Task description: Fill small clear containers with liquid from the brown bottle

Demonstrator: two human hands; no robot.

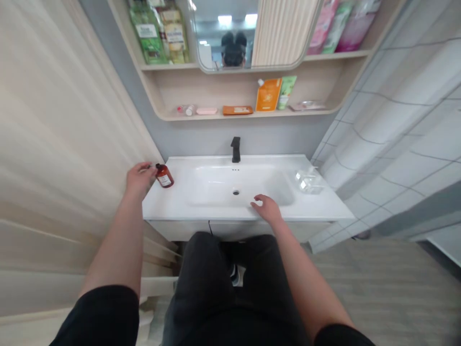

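At the left end of the white washbasin counter stands an amber pump bottle (165, 178) with a pale label and a black top. My left hand (139, 179) is right beside it, thumb and fingers apart, fingertips at the bottle's neck and side. Whether they touch it is hard to make out. Over the front rim of the basin (201, 199) hovers my right hand (267, 208), holding nothing, its fingers loosely curved and apart.
A black faucet (235, 149) rises behind the basin. On the counter's right end are clear containers (309, 181). Above, a mirror cabinet (248, 117) carries bottles, an orange pouch (268, 95) and a green tube (286, 92). A curtain (72, 144) hangs close on the left.
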